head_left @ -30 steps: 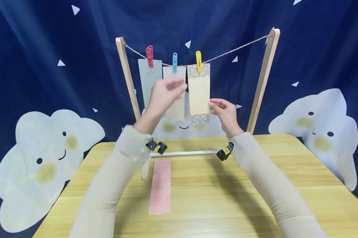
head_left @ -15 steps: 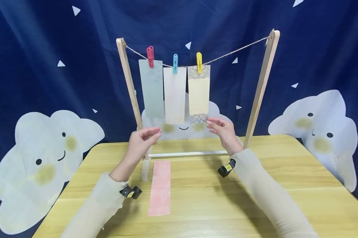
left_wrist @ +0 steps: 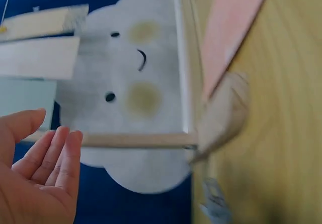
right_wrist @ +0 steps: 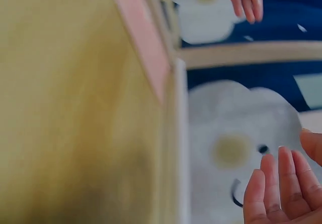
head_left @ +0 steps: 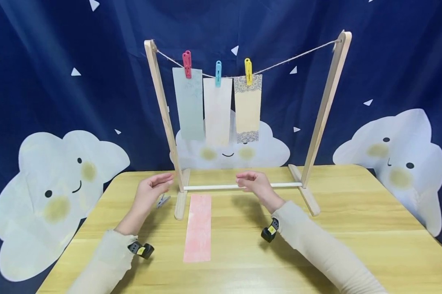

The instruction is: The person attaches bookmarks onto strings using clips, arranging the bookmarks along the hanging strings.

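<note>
My left hand [head_left: 152, 191] hovers by the frame's left foot with relaxed fingers and nothing in them. Just past its fingertips a grey clothespin [head_left: 163, 201] lies on the table. My right hand [head_left: 255, 185], also holding nothing, is in front of the white crossbar [head_left: 217, 187]. A pink paper strip [head_left: 197, 228] lies flat between the two hands. On the string [head_left: 294, 59] hang three paper cards: a pale green card [head_left: 189, 106] under a red clothespin [head_left: 186, 64], a whitish card [head_left: 217, 112] under a blue clothespin [head_left: 218, 73], and a cream patterned card [head_left: 248, 110] under a yellow clothespin [head_left: 248, 71].
The string runs between two wooden posts, the left post [head_left: 164, 114] and the right post [head_left: 325, 110], which stand on wooden feet on the table [head_left: 353, 237]. Behind hangs a dark blue curtain [head_left: 221, 24] with white clouds and triangles.
Both hands have come down from the hanging cards, the left one also moving left. The right hand has left the edge of the patterned card. The grey clothespin has come into sight.
</note>
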### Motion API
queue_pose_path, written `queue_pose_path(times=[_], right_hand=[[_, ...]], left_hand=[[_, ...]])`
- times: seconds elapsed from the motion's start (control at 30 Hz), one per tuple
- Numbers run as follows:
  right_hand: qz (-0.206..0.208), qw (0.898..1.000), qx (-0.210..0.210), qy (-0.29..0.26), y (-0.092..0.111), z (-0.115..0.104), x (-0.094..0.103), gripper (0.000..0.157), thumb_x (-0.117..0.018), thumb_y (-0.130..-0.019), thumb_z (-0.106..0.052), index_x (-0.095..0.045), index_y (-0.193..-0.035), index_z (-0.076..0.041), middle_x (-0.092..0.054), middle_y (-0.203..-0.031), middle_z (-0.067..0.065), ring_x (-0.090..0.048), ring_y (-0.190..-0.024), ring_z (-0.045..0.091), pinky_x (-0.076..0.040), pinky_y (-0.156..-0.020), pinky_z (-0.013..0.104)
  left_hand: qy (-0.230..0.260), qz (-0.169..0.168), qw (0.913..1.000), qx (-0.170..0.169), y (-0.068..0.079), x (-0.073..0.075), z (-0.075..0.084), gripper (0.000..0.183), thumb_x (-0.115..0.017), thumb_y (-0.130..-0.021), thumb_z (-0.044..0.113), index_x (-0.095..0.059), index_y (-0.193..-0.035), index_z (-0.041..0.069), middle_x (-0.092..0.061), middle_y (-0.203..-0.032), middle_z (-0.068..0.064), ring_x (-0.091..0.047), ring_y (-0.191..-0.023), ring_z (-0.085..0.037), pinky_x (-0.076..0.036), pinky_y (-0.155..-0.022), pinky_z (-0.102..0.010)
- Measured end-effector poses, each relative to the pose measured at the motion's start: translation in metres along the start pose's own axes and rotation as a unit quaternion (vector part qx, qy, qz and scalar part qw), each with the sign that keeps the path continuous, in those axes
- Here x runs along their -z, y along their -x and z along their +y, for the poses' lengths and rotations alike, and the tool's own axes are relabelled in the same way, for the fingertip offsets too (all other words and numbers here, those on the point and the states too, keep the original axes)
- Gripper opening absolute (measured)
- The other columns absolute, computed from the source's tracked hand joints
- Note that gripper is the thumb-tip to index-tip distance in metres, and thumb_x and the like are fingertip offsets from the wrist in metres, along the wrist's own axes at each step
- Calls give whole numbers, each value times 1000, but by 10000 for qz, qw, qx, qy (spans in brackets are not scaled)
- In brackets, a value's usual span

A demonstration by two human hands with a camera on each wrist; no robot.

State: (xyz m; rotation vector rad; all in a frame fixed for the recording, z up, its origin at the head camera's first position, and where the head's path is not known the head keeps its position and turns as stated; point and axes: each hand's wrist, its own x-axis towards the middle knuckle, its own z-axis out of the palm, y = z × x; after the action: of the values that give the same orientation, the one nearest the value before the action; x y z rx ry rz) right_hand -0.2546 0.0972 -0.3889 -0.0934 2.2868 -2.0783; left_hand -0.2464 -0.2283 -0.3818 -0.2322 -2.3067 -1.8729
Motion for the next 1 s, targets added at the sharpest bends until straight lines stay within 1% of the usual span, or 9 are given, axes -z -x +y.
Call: queue_pose_path(times=[0.17,0.27,0.4,0.5,0.63,0.7,0.77,0.9,1.0], right_hand=[[-296,9988,-354,138,5,12,-19,26,-69,-83,-7,-65,-107,4,-70,-96,11,-64,-90,29,-51,-83,47],[-377,9984,-419,100,9,19,-28,28,-70,-83,-8,-64,-106,6,-70,-94,10,-64,-91,31,-51,-82,45],[-513,9984,-212,68,15,28,-42,27,-68,-83,-5,-63,-104,10,-69,-94,14,-64,-87,30,-52,-78,44],[-645,9978,-153,91,20,32,-52,25,-67,-82,-1,-63,-103,12,-69,-92,16,-64,-83,31,-53,-74,42],[-837,9957,-283,272,24,35,-63,26,-68,-81,0,-63,-104,12,-68,-89,13,-63,-80,30,-54,-70,37],[-895,9949,-321,349,25,37,-67,27,-69,-81,-2,-63,-104,11,-67,-89,12,-63,-79,26,-54,-70,34],[-940,9942,-294,436,25,39,-71,29,-70,-81,-4,-63,-105,10,-67,-89,11,-62,-79,22,-53,-71,32],[-928,9941,-205,514,26,43,-80,34,-73,-79,-6,-60,-107,10,-66,-95,14,-61,-84,18,-51,-77,29],[-829,9948,-167,568,27,45,-86,38,-74,-77,-5,-59,-108,9,-65,-101,17,-60,-90,20,-50,-82,31]], left_hand=[[-118,136,9986,489,-1,12,-19,38,-65,-88,5,-56,-121,-11,-69,-106,-6,-62,-84,6,-49,-77,-14],[-18,72,9968,802,-3,17,-28,44,-65,-88,7,-52,-125,-12,-68,-107,-3,-62,-86,5,-48,-79,-13],[201,-54,9931,1151,-7,22,-41,48,-64,-88,3,-46,-130,-14,-67,-110,-4,-61,-87,6,-48,-79,-12],[301,-30,9914,1270,-11,24,-48,50,-64,-87,3,-44,-130,-15,-68,-108,-1,-61,-86,6,-48,-79,-12],[225,-74,9894,1432,-14,25,-53,56,-67,-88,11,-43,-133,-13,-67,-101,8,-60,-85,7,-48,-79,-13],[117,-145,9877,1551,-16,25,-56,59,-66,-89,15,-41,-135,-11,-66,-100,11,-58,-84,8,-47,-79,-14],[19,-206,9863,1634,-19,25,-59,59,-65,-90,17,-39,-136,-10,-65,-105,6,-56,-84,9,-47,-79,-14],[-70,-248,9870,1585,-22,25,-68,59,-66,-89,15,-40,-136,-11,-56,-127,-19,-55,-87,9,-45,-81,-11],[21,-252,9898,1399,-21,26,-73,65,-71,-85,19,-42,-134,-12,-53,-130,-24,-55,-90,5,-45,-83,-12]])
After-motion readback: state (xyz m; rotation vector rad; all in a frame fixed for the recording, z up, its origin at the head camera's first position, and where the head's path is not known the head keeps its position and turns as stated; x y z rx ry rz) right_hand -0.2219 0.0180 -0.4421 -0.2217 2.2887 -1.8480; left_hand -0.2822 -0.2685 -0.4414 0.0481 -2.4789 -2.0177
